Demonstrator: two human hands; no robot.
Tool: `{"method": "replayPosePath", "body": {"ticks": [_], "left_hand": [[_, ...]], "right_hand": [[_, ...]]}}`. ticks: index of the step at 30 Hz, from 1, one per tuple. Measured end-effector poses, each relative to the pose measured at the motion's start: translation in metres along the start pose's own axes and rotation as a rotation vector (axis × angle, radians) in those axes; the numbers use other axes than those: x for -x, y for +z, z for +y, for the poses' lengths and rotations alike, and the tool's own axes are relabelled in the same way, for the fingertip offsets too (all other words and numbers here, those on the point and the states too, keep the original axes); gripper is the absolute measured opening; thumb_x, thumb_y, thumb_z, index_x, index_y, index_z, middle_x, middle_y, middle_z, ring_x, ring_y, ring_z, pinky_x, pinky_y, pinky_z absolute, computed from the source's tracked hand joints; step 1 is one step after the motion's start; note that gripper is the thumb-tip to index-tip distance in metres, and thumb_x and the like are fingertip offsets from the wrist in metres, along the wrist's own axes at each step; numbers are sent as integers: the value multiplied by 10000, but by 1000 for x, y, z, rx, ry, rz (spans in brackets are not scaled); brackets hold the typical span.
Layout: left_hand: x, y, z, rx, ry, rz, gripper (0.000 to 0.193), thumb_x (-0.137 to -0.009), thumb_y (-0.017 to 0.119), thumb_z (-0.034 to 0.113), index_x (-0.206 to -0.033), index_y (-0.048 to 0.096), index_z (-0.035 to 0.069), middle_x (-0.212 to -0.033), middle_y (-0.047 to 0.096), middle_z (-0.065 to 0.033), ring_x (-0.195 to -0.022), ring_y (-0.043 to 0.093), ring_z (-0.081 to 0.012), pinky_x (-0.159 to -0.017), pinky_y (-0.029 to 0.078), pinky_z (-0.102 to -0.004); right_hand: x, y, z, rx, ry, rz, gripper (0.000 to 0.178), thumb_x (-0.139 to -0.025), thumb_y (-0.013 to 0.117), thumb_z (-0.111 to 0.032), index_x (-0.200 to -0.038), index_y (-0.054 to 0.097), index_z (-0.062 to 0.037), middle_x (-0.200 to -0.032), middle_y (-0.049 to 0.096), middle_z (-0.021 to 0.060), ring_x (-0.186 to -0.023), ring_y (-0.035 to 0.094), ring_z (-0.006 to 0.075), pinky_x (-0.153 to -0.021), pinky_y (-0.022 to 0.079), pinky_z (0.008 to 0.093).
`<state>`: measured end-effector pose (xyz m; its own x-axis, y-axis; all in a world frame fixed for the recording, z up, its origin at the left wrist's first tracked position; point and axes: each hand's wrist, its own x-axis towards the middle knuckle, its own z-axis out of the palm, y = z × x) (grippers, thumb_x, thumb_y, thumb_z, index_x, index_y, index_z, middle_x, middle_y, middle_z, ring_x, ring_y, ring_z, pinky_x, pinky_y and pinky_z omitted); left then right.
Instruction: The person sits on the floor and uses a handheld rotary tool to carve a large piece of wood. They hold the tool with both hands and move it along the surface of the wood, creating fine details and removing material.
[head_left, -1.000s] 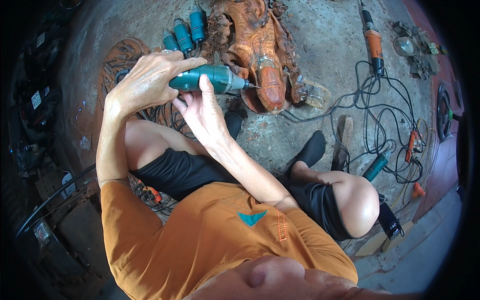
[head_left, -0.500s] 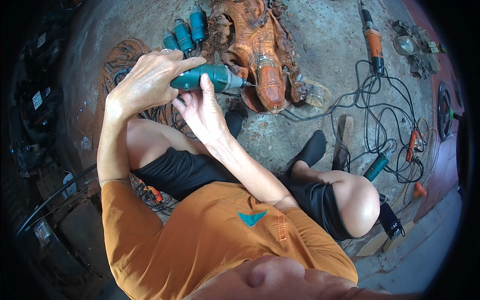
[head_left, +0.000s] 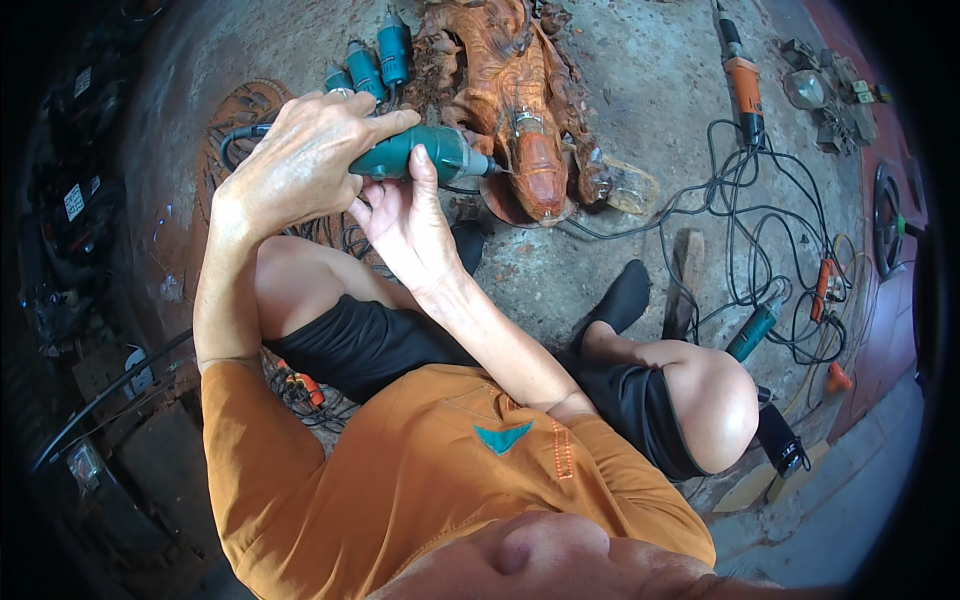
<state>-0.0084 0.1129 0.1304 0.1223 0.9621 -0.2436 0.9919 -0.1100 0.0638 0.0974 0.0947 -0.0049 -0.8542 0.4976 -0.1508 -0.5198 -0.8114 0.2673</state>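
Observation:
A green die grinder (head_left: 408,156) lies sideways in both my hands, its thin bit pointing right. My left hand (head_left: 305,145) is closed over its rear body from above, a forefinger stretched along the top. From below, my right hand (head_left: 405,225) grips its middle, with the thumb up along the near side. The bit reaches the side of the head of a reddish-brown wooden carving (head_left: 541,170), shaped like an animal with a ridged body. Whether the bit touches the wood, I cannot tell.
Several teal power tools (head_left: 394,50) stand beyond my left hand. An orange grinder (head_left: 745,90) lies at right, among tangled black cables (head_left: 740,215). Nearer are a wooden block (head_left: 690,265), another green tool (head_left: 754,332) and a phone (head_left: 780,440). Clear plastic (head_left: 633,190) lies beside the carving.
Both hands and the die grinder have shifted very slightly to the right. The grip looks the same, and the bit is still at the carving's head.

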Motion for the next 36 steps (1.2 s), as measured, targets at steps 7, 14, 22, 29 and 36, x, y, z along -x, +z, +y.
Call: {"method": "replayPosePath", "body": {"ticks": [7,14,22,29,36], "left_hand": [[0,-4,0,41,15,44,645,-609,642,3,-1245,634,108,-851,603,-140,-815,596,-338,-746,485,-420],[-3,-6,2,51,-5,32,653,-604,642,17,-1249,633,114,-871,618,-147,-830,605,-345,-749,493,-424],[-9,-1,0,65,44,59,631,-618,640,-3,-1243,629,85,-833,618,-145,-798,606,-336,-710,491,-427],[-6,0,-1,67,-1,27,678,-586,644,7,-1253,632,128,-841,602,-139,-808,593,-347,-724,487,-428],[2,-1,-1,79,-57,-26,666,-584,645,5,-1241,636,119,-902,623,-150,-839,604,-362,-744,492,-428]], "right_hand": [[5,9,-5,59,-45,4,601,-923,614,-438,-1388,385,-134,-1369,472,43,-1321,415,207,-1137,328,477],[5,14,-9,82,-65,23,584,-919,620,-443,-1368,413,-132,-1342,499,42,-1297,437,201,-1125,346,470],[2,9,-12,95,-78,55,577,-919,616,-453,-1357,417,-133,-1325,505,39,-1299,425,188,-1109,358,459],[2,4,-8,90,-62,46,567,-928,602,-453,-1361,413,-139,-1338,496,36,-1292,430,184,-1118,348,463],[3,3,0,18,-22,24,566,-936,614,-405,-1380,385,-138,-1360,461,39,-1305,421,196,-1114,339,496]]}}
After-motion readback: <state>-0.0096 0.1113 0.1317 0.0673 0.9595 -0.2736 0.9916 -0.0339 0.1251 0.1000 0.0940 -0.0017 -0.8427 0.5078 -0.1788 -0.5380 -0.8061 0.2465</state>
